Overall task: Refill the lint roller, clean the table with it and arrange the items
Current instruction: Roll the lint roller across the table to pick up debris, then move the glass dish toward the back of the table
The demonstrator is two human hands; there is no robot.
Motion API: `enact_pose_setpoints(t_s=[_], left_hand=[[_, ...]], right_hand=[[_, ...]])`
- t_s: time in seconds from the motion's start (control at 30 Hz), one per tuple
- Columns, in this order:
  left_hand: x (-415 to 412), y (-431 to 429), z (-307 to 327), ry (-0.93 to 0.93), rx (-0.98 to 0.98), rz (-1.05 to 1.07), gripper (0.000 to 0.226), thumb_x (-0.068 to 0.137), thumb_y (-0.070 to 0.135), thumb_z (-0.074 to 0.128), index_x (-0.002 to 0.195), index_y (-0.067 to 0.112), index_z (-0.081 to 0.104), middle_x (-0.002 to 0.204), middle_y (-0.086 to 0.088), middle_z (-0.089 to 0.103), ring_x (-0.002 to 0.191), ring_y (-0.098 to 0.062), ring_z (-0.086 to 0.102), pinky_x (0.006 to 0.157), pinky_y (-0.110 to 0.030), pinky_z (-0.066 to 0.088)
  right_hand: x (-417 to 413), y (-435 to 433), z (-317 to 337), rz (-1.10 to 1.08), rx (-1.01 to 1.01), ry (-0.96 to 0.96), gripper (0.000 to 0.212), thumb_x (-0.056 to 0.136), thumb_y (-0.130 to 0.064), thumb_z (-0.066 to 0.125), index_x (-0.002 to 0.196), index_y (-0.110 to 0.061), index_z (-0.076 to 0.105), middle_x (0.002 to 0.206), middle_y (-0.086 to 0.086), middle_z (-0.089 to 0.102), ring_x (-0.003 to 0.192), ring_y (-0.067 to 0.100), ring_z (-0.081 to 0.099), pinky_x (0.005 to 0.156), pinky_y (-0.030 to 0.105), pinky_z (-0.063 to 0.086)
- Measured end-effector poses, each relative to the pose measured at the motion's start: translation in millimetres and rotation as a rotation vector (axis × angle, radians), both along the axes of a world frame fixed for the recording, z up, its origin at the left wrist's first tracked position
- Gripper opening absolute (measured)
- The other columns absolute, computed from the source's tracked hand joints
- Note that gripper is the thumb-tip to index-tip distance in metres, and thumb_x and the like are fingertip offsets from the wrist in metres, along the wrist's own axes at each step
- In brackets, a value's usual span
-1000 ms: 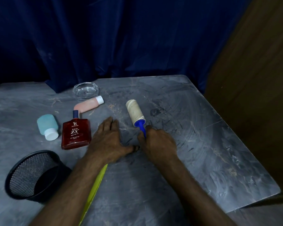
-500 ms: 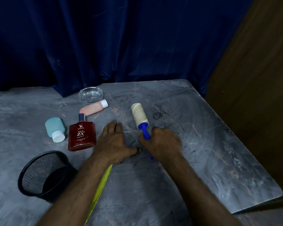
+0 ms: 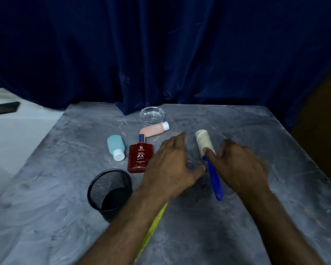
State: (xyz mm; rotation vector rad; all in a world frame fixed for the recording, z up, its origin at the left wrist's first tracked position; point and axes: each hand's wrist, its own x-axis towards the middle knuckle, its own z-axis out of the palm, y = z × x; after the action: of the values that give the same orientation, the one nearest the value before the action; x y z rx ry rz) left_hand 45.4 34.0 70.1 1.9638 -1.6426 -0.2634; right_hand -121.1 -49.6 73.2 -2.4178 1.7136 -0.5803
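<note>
Right hand [image 3: 239,165] has released the handle [image 3: 214,180] and now lies loosely open, thumb touching the roller [image 3: 203,141], at 3 o'clock of the left hand [image 3: 168,165], which is flat and holds nothing. Risk: a thumb nudge could roll it toward 12 o'clock.

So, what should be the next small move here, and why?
Probably the right hand should close round the blue handle of the lint roller: it lies ungripped on the table, only the thumb touching its roll, and the left hand is open beside it.
</note>
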Motion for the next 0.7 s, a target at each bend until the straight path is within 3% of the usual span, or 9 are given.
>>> enact_pose_setpoints(t_s=[0.1,0.17,0.37,0.53,0.63,0.7], left_hand=[[28.9,1.3,37.3,0.072,-0.096,0.052,0.091,0.078,0.063,0.066,0.157,0.026,0.043,0.149,0.005,0.063,0.136,-0.015,0.06,0.115,-0.032,0.048],[58.7,-7.9,58.4,0.089,-0.124,0.098,0.077,0.078,0.057,0.069,0.148,0.027,0.056,0.131,0.009,0.072,0.116,-0.011,0.07,0.103,-0.034,0.057],[154.8,-69.7,66.3,0.111,-0.043,0.24,0.035,0.085,0.032,0.081,0.119,0.021,0.077,0.089,0.017,0.076,0.087,-0.003,0.073,0.094,-0.031,0.061],[203.8,-113.5,30.7,0.2,0.112,0.325,0.016,0.083,0.024,0.088,0.097,0.02,0.081,0.099,-0.001,0.081,0.096,-0.014,0.076,0.099,-0.035,0.061],[219.2,-128.7,12.4,0.241,0.148,0.38,0.011,0.083,0.021,0.088,0.079,0.024,0.078,0.092,0.001,0.078,0.088,-0.012,0.073,0.095,-0.03,0.061],[226.5,-136.9,2.3,0.297,0.174,0.403,0.006,0.083,0.016,0.088,0.081,0.017,0.082,0.091,-0.002,0.08,0.092,-0.015,0.076,0.091,-0.027,0.06]], right_hand=[[18.9,-8.5,18.0,0.075,0.037,-0.105,0.041,0.09,-0.061,0.054,0.075,-0.023,0.051,0.068,-0.001,0.063,0.068,0.027,0.063,0.064,0.039,0.053],[35.4,-21.1,26.6,0.107,0.039,-0.146,0.034,0.087,-0.052,0.057,0.073,-0.022,0.053,0.07,0.0,0.064,0.07,0.027,0.063,0.066,0.038,0.053],[105.3,-85.3,35.0,0.121,0.111,-0.257,0.016,0.081,-0.031,0.064,0.077,-0.016,0.066,0.081,0.004,0.074,0.085,0.03,0.069,0.079,0.039,0.058],[151.3,-126.4,16.2,0.134,0.251,-0.315,0.01,0.077,-0.02,0.072,0.073,-0.011,0.071,0.072,0.001,0.075,0.078,0.021,0.072,0.076,0.037,0.06],[170.1,-141.6,1.9,0.116,0.278,-0.293,0.008,0.076,-0.017,0.072,0.071,-0.01,0.072,0.075,0.004,0.076,0.081,0.024,0.073,0.078,0.038,0.06],[180.7,-149.7,-5.7,0.115,0.305,-0.278,0.007,0.076,-0.017,0.073,0.073,-0.012,0.072,0.081,0.007,0.077,0.086,0.026,0.073,0.081,0.041,0.061]])
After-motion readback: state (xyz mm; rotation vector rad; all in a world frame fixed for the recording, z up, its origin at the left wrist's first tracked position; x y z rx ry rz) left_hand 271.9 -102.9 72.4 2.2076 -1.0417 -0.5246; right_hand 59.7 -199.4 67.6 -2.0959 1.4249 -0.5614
